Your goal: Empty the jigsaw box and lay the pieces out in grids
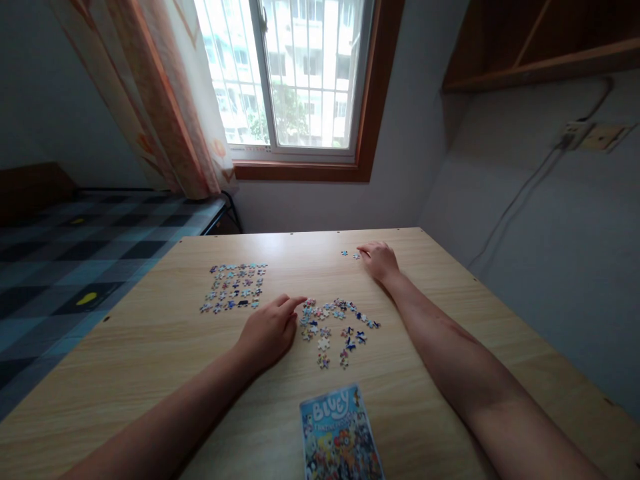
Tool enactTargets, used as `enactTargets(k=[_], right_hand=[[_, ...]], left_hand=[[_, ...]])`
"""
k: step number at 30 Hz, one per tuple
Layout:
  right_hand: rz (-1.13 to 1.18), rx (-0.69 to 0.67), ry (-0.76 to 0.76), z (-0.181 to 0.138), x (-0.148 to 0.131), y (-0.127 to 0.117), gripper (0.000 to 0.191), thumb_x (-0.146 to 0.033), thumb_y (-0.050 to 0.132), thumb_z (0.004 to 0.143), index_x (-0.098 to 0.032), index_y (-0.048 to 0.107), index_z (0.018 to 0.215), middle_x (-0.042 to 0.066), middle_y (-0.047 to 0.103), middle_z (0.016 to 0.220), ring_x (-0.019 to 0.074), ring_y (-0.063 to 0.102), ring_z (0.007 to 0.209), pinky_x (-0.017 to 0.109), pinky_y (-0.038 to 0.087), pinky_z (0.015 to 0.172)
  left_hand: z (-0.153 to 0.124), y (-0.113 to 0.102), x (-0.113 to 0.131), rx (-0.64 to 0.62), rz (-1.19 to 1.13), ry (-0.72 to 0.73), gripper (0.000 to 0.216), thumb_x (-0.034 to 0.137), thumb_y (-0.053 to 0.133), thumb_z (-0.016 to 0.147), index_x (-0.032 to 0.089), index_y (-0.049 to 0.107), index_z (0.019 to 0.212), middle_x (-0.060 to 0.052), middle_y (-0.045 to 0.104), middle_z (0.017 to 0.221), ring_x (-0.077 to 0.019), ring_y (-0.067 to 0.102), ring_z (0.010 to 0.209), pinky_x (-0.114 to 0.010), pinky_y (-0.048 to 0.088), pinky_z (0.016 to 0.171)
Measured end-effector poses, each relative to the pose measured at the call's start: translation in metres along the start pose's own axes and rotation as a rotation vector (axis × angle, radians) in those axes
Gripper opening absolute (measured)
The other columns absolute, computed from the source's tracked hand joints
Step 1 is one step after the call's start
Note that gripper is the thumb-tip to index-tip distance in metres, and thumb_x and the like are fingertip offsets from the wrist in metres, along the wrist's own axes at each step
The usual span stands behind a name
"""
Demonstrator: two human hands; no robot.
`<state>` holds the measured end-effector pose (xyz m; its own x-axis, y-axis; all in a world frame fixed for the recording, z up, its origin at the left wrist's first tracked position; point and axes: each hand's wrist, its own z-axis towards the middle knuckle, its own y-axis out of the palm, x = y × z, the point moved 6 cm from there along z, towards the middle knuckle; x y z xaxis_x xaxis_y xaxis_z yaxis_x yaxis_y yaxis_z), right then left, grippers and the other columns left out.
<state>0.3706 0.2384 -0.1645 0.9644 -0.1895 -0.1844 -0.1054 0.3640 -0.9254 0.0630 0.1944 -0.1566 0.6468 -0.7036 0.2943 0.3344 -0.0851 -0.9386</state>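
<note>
My left hand rests on the wooden table with its index finger stretched out, touching the upper left edge of a loose cluster of small jigsaw puzzle pieces. Its other fingers are partly bent, and no piece shows in them. Farther off, my right hand is down near the table's far edge. Its fingers close at the edge of a pale puzzle piece, which lies flat. Just left of that lies a single bluish piece. On the left, several pieces are laid out in spaced rows.
A Bluey puzzle box lies at the near side of the table. Left of the table stands a bed with a checked cover. Beyond are a curtain and a barred window. A cable hangs along the right wall.
</note>
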Motion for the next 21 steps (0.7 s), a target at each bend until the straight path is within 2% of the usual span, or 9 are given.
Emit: enactTargets(k=[2, 5, 9, 12, 16, 21], right_hand=[[0.003, 0.000, -0.011, 0.000, -0.002, 0.001, 0.037, -0.028, 0.042, 0.100, -0.025, 0.071, 0.123, 0.008, 0.066, 0.128, 0.0249, 0.055, 0.116, 0.038, 0.040, 0.103], [0.006, -0.036, -0.067, -0.002, -0.010, 0.007, 0.036, -0.034, 0.045, 0.099, -0.028, 0.069, 0.126, 0.008, 0.059, 0.138, 0.0263, 0.049, 0.126, 0.043, 0.036, 0.109], [0.005, -0.129, -0.118, -0.003, -0.020, 0.020, 0.041, -0.043, 0.043, 0.100, -0.034, 0.060, 0.137, 0.008, 0.034, 0.160, 0.0317, 0.025, 0.148, 0.061, 0.020, 0.116], [0.012, -0.242, -0.106, -0.003, -0.023, 0.030, 0.047, -0.046, 0.037, 0.102, -0.032, 0.052, 0.144, 0.009, 0.016, 0.166, 0.0331, 0.008, 0.153, 0.068, 0.010, 0.116], [0.017, -0.281, -0.097, -0.002, -0.023, 0.031, 0.051, -0.048, 0.033, 0.103, -0.029, 0.047, 0.148, 0.010, 0.013, 0.167, 0.0316, 0.004, 0.154, 0.068, 0.007, 0.117], [0.021, -0.282, -0.104, -0.003, -0.024, 0.029, 0.050, -0.049, 0.033, 0.103, -0.031, 0.048, 0.147, 0.008, 0.014, 0.167, 0.0315, 0.004, 0.154, 0.069, 0.008, 0.116]], left_hand=[[0.000, 0.000, 0.000, 0.003, -0.008, -0.001, 0.042, 0.021, 0.039, 0.096, 0.025, 0.061, 0.131, -0.007, 0.066, 0.111, -0.0198, 0.064, 0.087, -0.033, 0.048, 0.079], [0.000, 0.001, -0.001, 0.004, -0.005, -0.002, 0.041, 0.022, 0.040, 0.096, 0.024, 0.061, 0.131, -0.007, 0.066, 0.111, -0.0200, 0.065, 0.087, -0.033, 0.048, 0.079], [0.001, 0.002, -0.002, 0.005, 0.000, 0.006, 0.041, 0.023, 0.040, 0.096, 0.024, 0.062, 0.130, -0.007, 0.066, 0.111, -0.0200, 0.065, 0.087, -0.033, 0.048, 0.080], [0.001, 0.001, -0.001, 0.011, -0.012, 0.013, 0.040, 0.023, 0.039, 0.096, 0.026, 0.062, 0.130, -0.007, 0.067, 0.111, -0.0193, 0.065, 0.086, -0.033, 0.049, 0.079], [0.001, -0.001, 0.002, 0.027, -0.026, 0.019, 0.039, 0.025, 0.041, 0.096, 0.025, 0.063, 0.128, -0.006, 0.067, 0.110, -0.0187, 0.065, 0.084, -0.032, 0.050, 0.077], [0.001, -0.002, 0.002, 0.019, -0.021, 0.006, 0.039, 0.026, 0.041, 0.095, 0.024, 0.063, 0.128, -0.007, 0.068, 0.108, -0.0190, 0.065, 0.085, -0.032, 0.050, 0.078]])
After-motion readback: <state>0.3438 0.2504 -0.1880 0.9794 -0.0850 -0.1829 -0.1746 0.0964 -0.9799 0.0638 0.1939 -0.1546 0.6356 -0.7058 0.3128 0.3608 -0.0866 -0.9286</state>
